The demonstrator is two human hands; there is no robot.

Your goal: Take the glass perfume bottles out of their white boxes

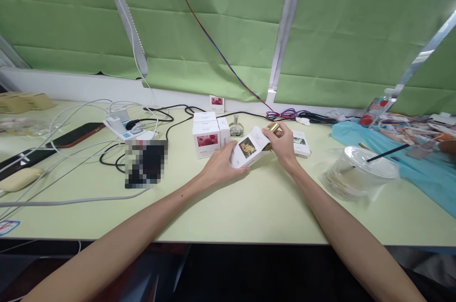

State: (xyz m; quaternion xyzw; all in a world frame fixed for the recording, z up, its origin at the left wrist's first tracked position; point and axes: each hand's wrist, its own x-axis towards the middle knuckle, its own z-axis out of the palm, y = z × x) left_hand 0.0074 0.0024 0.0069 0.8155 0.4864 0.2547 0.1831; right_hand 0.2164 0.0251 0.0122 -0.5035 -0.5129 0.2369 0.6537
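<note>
My left hand (223, 165) is curled around the white flower-print carton (248, 149), right of the stacked boxes (207, 135); my right hand (283, 142) pinches a gold cap (273, 128), probably a perfume bottle's, at the carton's end.

Both arms bare, reaching forward, converging. Left hand (223, 164): low, fingers closed in a grip, thumb extended toward the right. Right hand (280, 143): slightly higher, fingers bent, pinching; wrist angled inward, forearm slanting up-left.
</note>
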